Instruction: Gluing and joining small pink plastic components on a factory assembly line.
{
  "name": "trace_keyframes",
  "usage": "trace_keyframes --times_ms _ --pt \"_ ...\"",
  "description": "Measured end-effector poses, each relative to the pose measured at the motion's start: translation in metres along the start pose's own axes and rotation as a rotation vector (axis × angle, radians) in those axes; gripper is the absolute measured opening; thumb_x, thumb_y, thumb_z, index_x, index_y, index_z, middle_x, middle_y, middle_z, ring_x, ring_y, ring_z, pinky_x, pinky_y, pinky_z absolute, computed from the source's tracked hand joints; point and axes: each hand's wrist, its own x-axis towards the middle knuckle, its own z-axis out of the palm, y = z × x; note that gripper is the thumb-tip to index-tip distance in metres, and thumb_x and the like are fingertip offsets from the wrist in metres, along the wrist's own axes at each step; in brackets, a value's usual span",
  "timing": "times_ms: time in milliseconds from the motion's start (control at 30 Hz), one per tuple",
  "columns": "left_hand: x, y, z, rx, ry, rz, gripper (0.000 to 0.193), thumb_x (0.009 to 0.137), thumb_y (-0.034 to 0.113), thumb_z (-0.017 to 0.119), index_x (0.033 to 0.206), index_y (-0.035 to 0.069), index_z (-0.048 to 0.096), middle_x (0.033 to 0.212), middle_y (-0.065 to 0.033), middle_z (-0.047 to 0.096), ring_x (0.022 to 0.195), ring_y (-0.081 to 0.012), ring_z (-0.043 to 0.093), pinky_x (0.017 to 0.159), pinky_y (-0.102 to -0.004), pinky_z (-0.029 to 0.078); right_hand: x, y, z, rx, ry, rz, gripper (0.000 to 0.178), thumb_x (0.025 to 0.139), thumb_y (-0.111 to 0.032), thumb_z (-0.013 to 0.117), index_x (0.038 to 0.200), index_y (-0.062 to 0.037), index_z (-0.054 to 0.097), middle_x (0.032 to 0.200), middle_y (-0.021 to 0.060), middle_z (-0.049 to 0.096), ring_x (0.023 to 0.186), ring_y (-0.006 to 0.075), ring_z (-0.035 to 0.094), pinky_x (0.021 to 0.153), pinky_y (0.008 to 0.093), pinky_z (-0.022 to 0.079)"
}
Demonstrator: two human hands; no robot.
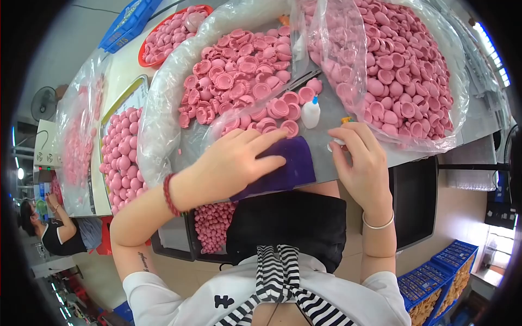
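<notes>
My left hand [239,160] reaches over a purple mat [293,160] at the table's near edge. Its thumb and forefinger are spread, with nothing visible between them; the forefinger tip is beside a pink half-shell [290,129]. To the right, my right hand [360,157] pinches a small white object [337,144], mostly hidden by the fingers. A small yellow piece [346,119] shows just beyond those fingers; whether it belongs to the white object I cannot tell. Between the hands stands a small white squeeze bottle [310,114] with a blue tip.
Clear plastic bags spill pink half-shells [234,70] ahead and more shells [408,76] at right. Metal tweezers [302,80] lie between them. A tray of pink balls [120,152] and a red basin [145,54] stand left. A black bin [414,201] sits below right. Another person [57,228] works far left.
</notes>
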Motion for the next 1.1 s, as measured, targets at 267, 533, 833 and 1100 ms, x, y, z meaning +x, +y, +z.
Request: trace_keyframes --times_ms 267,533,833,1100 --pt "-0.024 0.050 0.042 0.103 0.027 -0.243 0.078 0.065 0.047 0.062 0.129 0.009 0.039 0.133 -0.0113 0.036 0.127 -0.0286 0.029 0.102 -0.0500 0.016 -0.002 0.001 -0.003 0.058 0.010 -0.018 0.018 0.070 0.006 0.060 0.086 -0.0001 0.057 0.084 0.0097 0.054 0.065 0.0217 0.055 0.056 0.0278 0.045" --pt "-0.026 0.043 0.042 0.040 0.064 -0.243 0.078 0.071 0.060 0.052 0.130 0.011 0.038 0.136 -0.0111 0.034 0.127 -0.0304 0.027 0.103 -0.0507 0.012 0.003 0.002 0.001 0.065 0.022 -0.088 0.020 0.069 0.005 0.060 0.087 -0.0010 0.056 0.084 0.0102 0.055 0.074 0.0269 0.055 0.065 0.0328 0.045" --pt "-0.019 0.059 0.030 -0.027 0.515 -0.264 0.047 0.068 0.021 0.067 0.112 0.009 0.055 0.121 -0.0123 0.050 0.114 -0.0278 0.046 0.101 -0.0452 0.021 0.007 -0.009 -0.020 0.073 -0.073 0.073 0.029 0.069 -0.006 0.065 0.095 -0.0025 0.055 0.084 0.0107 0.053 0.074 0.0272 0.054 0.066 0.0333 0.045" --pt "0.006 0.080 0.068 -2.056 0.754 -0.012 0.072 0.086 0.025 0.049 0.137 0.004 0.004 0.136 -0.0262 0.024 0.126 -0.0346 0.028 0.102 -0.0402 0.025 0.015 0.004 -0.016 0.004 -0.161 -0.013 0.020 0.068 -0.003 0.066 0.087 -0.0010 0.059 0.067 0.0075 0.051 0.057 0.0188 0.051 0.053 0.0279 0.042"
